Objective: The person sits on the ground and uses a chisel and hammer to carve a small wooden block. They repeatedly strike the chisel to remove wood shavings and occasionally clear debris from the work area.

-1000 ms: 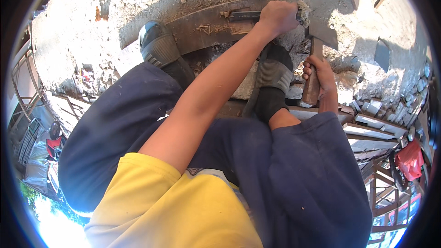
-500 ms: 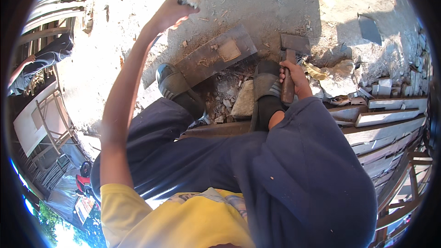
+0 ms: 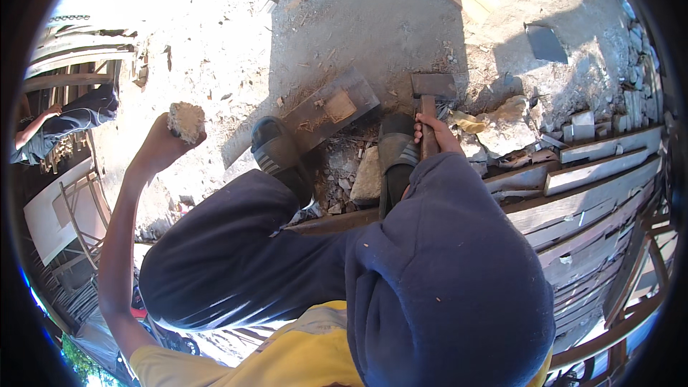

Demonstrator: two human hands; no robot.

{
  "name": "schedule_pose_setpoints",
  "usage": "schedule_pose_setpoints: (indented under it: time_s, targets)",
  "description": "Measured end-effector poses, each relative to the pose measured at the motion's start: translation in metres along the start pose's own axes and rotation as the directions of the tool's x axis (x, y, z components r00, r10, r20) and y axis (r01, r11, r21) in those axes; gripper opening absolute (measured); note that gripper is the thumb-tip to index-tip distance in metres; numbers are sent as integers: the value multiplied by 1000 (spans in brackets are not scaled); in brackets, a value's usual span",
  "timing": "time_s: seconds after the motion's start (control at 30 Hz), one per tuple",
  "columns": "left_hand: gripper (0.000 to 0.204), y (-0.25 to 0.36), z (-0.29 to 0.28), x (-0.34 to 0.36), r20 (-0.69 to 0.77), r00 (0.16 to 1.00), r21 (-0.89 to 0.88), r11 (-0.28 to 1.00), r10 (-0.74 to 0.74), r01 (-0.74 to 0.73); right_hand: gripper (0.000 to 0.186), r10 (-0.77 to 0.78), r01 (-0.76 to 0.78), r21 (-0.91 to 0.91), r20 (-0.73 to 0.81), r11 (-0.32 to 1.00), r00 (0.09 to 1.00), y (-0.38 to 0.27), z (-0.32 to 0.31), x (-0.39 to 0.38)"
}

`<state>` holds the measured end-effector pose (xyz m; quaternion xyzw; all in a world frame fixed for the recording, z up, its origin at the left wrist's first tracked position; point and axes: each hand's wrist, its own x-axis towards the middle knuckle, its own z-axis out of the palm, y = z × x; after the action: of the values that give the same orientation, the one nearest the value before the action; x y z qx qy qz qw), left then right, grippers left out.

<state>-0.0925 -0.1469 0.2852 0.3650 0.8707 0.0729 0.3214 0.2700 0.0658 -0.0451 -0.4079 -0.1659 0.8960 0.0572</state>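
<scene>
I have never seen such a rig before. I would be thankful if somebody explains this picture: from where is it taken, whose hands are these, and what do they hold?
There is no machine here, only a person with two bare hands. The camera is worn on that person's head and looks down, so dark trousers and sandals appear below. Its fisheye lens bends straight edges near the rim.

The left hand, out to the left, holds something with a pale, frayed end; the fingers and palm hide the rest. The right hand holds a hammer by its brown handle.

Near the sandals, on the ground, lies a dark plank with a lighter square patch and some shavings.
</scene>
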Motion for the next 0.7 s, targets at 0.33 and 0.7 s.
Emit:
schedule_pose_setpoints:
  time_s: [0.33, 0.7]
  targets:
    - [18, 25, 125, 110, -13, 912, 23, 911, 411, -411, 19, 4, -25, -116, -180, 993, 984, -17, 31, -33]
    - [34, 111, 273, 192, -251, 830, -328, 763, 498, -557, 23, 119, -187, -170, -344, 968, 931, -14, 43, -22]
